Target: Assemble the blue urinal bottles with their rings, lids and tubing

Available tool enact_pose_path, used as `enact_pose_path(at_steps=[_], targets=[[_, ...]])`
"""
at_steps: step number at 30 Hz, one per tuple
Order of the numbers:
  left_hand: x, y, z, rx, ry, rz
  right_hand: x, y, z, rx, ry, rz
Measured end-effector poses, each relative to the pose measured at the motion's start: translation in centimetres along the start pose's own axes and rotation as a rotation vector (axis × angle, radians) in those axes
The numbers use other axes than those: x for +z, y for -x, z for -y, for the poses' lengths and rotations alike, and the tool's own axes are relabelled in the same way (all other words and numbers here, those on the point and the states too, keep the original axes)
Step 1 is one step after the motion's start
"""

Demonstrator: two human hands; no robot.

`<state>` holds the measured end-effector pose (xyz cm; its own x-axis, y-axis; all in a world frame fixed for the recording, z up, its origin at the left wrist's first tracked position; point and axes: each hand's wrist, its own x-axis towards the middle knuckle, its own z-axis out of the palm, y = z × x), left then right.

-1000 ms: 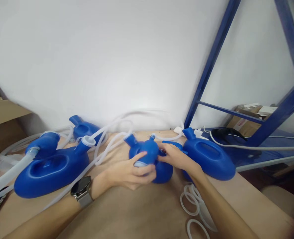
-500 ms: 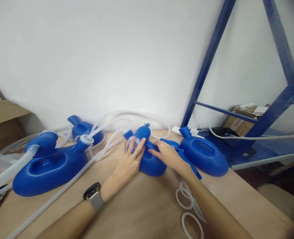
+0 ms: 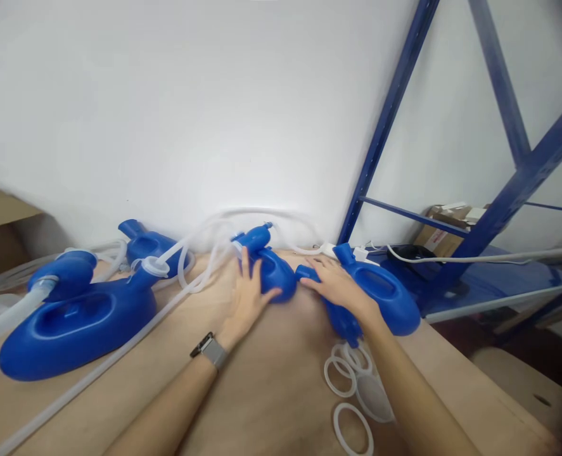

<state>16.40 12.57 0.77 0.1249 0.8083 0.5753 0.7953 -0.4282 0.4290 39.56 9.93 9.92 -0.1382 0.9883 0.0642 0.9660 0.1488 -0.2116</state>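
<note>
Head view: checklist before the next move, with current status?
1. Left hand open: ok, fingers spread.
2. Left hand clear of the middle blue bottle: cannot tell; the thumb overlaps it in view.
3. Right hand grip on the blue part beneath it: cannot tell.
4. Front white ring clear of both hands: ok, it lies nearer the camera.
5. No wristwear: not ok, a watch is worn on the left.

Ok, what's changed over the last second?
The middle blue bottle has moved back toward the wall. The left hand has opened from its grip, spread at the bottle's near left side; the right hand has left it for a blue piece to its right. The left hose-fitted bottle and rightmost bottle stayed put.
</note>
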Motion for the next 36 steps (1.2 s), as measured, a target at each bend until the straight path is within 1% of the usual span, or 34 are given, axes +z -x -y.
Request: enact_pose_path(at_steps=[3, 6, 9, 12, 14, 16, 17, 19, 21, 22, 24, 26, 27, 29, 31, 32, 34, 36], targets=[[0.3, -1.6, 1.2, -0.085, 0.042, -0.027, -0.3, -0.2, -2.5, 0.124, 0.063, 0.041], [0.5, -2.4, 2.0, -0.101, 0.048, -0.034, 0.8, -0.6, -3.7, 0.188, 0.077, 0.089], [0.9, -2.5, 2.6, -0.15, 0.064, -0.043, 2.9, -1.1, -3.6, 0.23, 0.091, 0.054], [1.3, -2.5, 2.9, -0.237, 0.094, -0.06, 4.6, -1.4, -3.0, 0.238, 0.088, -0.009], [1.4, -2.4, 2.7, -0.291, 0.115, -0.081, 4.9, -1.6, -2.8, 0.224, 0.062, -0.056], [1.4, -2.0, 2.1, -0.312, 0.139, -0.095, 4.4, -1.8, -2.8, 0.201, 0.025, -0.101], [1.4, -1.7, 1.7, -0.302, 0.155, -0.09, 4.0, -1.9, -2.9, 0.186, -0.004, -0.133], [1.5, -0.9, 0.3, -0.231, 0.203, -0.032, 2.7, -2.1, -3.2, 0.158, -0.124, -0.239], [1.5, 0.1, -1.5, -0.112, 0.272, 0.084, 1.1, -2.0, -3.6, 0.129, -0.345, -0.373], [1.4, 0.6, -2.6, -0.048, 0.309, 0.149, 0.2, -1.8, -3.8, 0.11, -0.462, -0.419], [0.9, 1.6, -4.8, 0.07, 0.38, 0.268, -1.6, -0.9, -4.0, 0.044, -0.615, -0.446], [0.0, 2.8, -7.1, 0.209, 0.448, 0.383, -3.2, 0.3, -4.0, -0.028, -0.644, -0.48], [-0.5, 3.4, -8.1, 0.299, 0.475, 0.445, -3.9, 0.9, -3.9, -0.055, -0.633, -0.502], [-1.3, 4.8, -9.6, 0.523, 0.468, 0.6, -5.0, 1.9, -3.7, -0.08, -0.597, -0.552], [-1.8, 6.1, -10.3, 0.692, 0.382, 0.692, -5.7, 2.5, -3.3, -0.072, -0.575, -0.599], [-1.8, 6.5, -10.5, 0.741, 0.337, 0.714, -5.9, 2.7, -3.0, -0.064, -0.577, -0.622], [-1.8, 6.9, -10.3, 0.769, 0.289, 0.727, -6.0, 2.8, -2.5, -0.062, -0.603, -0.652], [-1.7, 6.8, -9.8, 0.745, 0.277, 0.738, -5.8, 2.8, -2.2, -0.08, -0.639, -0.662]])
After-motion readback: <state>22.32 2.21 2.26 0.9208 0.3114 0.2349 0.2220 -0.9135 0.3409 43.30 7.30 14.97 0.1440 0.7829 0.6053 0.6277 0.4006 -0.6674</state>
